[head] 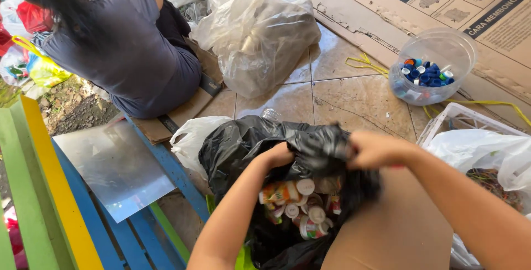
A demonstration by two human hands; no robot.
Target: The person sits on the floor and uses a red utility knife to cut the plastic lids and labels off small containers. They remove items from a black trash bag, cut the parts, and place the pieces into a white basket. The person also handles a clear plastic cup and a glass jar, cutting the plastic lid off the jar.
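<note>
Black plastic bag (310,148) on floor before the person, mouth held apart: left hand (276,155) and right hand (371,149) both clenched on rim. Small bottles (301,206) inside, apparently many; bag open, nothing lifted out yet

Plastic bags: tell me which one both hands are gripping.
The black bag, full of small bottles. The left hand and right hand hold its rim open; the clear bag and white bag lie untouched.
</note>
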